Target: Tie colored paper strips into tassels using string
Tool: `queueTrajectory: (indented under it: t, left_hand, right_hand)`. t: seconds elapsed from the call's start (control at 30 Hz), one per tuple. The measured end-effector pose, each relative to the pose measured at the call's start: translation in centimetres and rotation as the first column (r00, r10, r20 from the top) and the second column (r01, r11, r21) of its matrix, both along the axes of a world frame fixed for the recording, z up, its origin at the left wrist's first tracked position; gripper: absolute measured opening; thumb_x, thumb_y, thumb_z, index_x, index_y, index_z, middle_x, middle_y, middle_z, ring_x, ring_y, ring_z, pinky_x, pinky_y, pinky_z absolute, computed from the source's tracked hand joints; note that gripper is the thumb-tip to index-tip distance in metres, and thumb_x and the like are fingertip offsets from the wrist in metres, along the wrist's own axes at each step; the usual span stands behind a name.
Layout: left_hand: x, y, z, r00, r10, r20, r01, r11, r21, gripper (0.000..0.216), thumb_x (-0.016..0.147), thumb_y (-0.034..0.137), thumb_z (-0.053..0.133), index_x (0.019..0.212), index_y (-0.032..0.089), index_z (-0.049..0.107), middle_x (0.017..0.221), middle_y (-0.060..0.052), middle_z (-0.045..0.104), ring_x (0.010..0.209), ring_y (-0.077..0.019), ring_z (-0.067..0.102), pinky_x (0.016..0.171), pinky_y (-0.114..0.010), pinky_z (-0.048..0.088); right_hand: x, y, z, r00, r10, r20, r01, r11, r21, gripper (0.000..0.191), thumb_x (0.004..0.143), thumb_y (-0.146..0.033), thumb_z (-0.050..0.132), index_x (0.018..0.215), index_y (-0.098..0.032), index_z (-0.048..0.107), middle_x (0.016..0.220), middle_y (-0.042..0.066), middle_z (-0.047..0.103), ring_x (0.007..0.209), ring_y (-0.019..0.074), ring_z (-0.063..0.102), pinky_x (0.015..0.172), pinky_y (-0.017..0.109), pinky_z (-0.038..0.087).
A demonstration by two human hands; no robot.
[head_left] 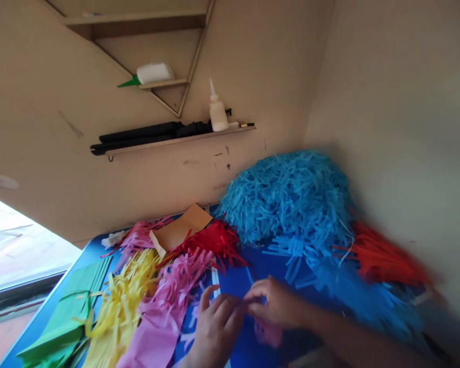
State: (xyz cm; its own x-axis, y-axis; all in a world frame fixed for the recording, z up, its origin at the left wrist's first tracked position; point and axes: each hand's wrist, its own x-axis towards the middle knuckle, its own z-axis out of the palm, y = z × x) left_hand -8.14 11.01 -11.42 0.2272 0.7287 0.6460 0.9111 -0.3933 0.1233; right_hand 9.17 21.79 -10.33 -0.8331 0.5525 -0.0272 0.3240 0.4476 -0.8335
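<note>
My left hand (214, 324) and my right hand (276, 304) meet low in the frame over a dark blue sheet (237, 281) on the table. Their fingertips pinch together around a thin paper piece too small and blurred to name. A pink paper strip (268, 335) shows just under my right hand. To the left of my left hand lies fringed pink paper (168, 306), then fringed yellow paper (122, 301). A big heap of light blue paper strips (291, 199) rises behind my hands.
Green folded paper (65, 317) lies at the far left, red fringed paper (210, 240) and a brown card (180, 230) behind the pink. More red strips (383, 258) sit at the right by the wall. A white glue bottle (217, 112) stands on a wall shelf (176, 139).
</note>
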Motion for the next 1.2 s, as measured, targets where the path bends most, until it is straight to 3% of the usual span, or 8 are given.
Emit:
queueTrajectory:
  t: [0.13,0.37,0.5,0.63,0.77,0.97,1.13,1.2]
  left_hand:
    - [0.8,-1.0,4.3,0.997,-0.036,0.063,0.032,0.997,0.07,0.016,0.093,0.016,0.056,0.098,0.027,0.066,0.083,0.004,0.075,0.077,-0.0124,0.068,0.108,-0.043,0.033]
    - [2.5,-1.5,3.2,0.897,0.19,0.398,-0.18,0.982,-0.063,0.012,0.093,0.027,0.056,0.086,0.025,0.065,0.081,-0.003,0.071,0.078,-0.0174,0.068,0.073,-0.031,0.054]
    - [2.4,-1.3,2.9,0.914,0.197,0.354,-0.232,0.971,0.061,0.017,0.091,0.024,0.059,0.106,0.027,0.066,0.094,-0.005,0.071,0.088,-0.019,0.065,0.078,-0.033,0.053]
    - [2.2,-0.8,3.7,0.952,0.045,0.302,-0.065,0.996,0.057,0.012,0.09,0.016,0.058,0.092,0.025,0.066,0.084,-0.001,0.071,0.08,-0.016,0.065,0.083,-0.034,0.047]
    - [2.9,-0.8,3.6,0.933,0.064,0.355,-0.083,0.996,0.036,0.013,0.088,0.011,0.06,0.084,0.022,0.063,0.074,0.003,0.069,0.069,-0.0118,0.065,0.092,-0.035,0.041]
    - [3.9,-1.7,3.0,0.863,0.02,0.505,-0.013,1.0,-0.017,0.014,0.086,0.008,0.059,0.09,0.021,0.064,0.078,0.002,0.068,0.074,-0.0126,0.065,0.091,-0.033,0.045]
    - [3.3,-2.2,2.9,0.748,-0.051,0.662,0.116,0.992,-0.054,0.017,0.085,0.01,0.063,0.097,0.022,0.066,0.082,0.0,0.068,0.079,-0.0144,0.065,0.09,-0.032,0.05]
    - [2.9,-2.5,2.8,0.709,-0.055,0.703,0.14,0.988,-0.064,0.015,0.084,0.012,0.066,0.092,0.024,0.068,0.079,0.001,0.068,0.078,-0.0134,0.065,0.084,-0.027,0.052]
  right_hand:
    - [0.5,-0.4,2.9,0.976,-0.002,-0.217,-0.134,0.781,-0.611,0.037,0.067,-0.052,0.076,0.071,-0.015,0.071,0.067,-0.001,0.068,0.063,0.0133,0.057,0.065,0.027,0.041]
    - [-0.5,-3.2,1.2,0.859,-0.421,-0.292,0.052,0.638,-0.768,0.041,0.063,-0.051,0.082,0.063,-0.015,0.064,0.053,-0.005,0.054,0.048,0.0069,0.043,0.05,0.022,0.031]
    - [0.1,-3.6,0.9,0.874,-0.359,-0.328,-0.011,0.659,-0.752,0.036,0.07,-0.046,0.08,0.065,-0.014,0.064,0.054,-0.004,0.055,0.049,0.0069,0.045,0.049,0.021,0.031]
    - [0.4,-3.6,1.4,0.882,-0.315,-0.351,-0.036,0.697,-0.716,0.034,0.072,-0.044,0.08,0.066,-0.014,0.064,0.054,-0.004,0.056,0.049,0.0077,0.048,0.05,0.021,0.035]
    - [0.1,-4.2,1.7,0.839,-0.407,-0.361,0.027,0.695,-0.719,0.035,0.073,-0.045,0.08,0.069,-0.015,0.062,0.055,-0.004,0.055,0.048,0.007,0.048,0.049,0.02,0.036]
    - [-0.3,-4.6,1.1,0.786,-0.489,-0.378,0.018,0.629,-0.777,0.032,0.072,-0.044,0.081,0.084,-0.018,0.065,0.059,-0.005,0.056,0.047,0.007,0.05,0.047,0.018,0.037]
    - [-0.5,-5.4,0.9,0.768,-0.456,-0.45,-0.073,0.635,-0.769,0.025,0.073,-0.037,0.081,0.073,-0.017,0.066,0.061,-0.003,0.058,0.05,0.0074,0.051,0.048,0.019,0.038]
    - [-0.5,-5.0,0.8,0.773,-0.41,-0.484,-0.081,0.693,-0.716,0.023,0.072,-0.036,0.082,0.071,-0.018,0.067,0.067,-0.003,0.059,0.053,0.008,0.052,0.05,0.019,0.04]
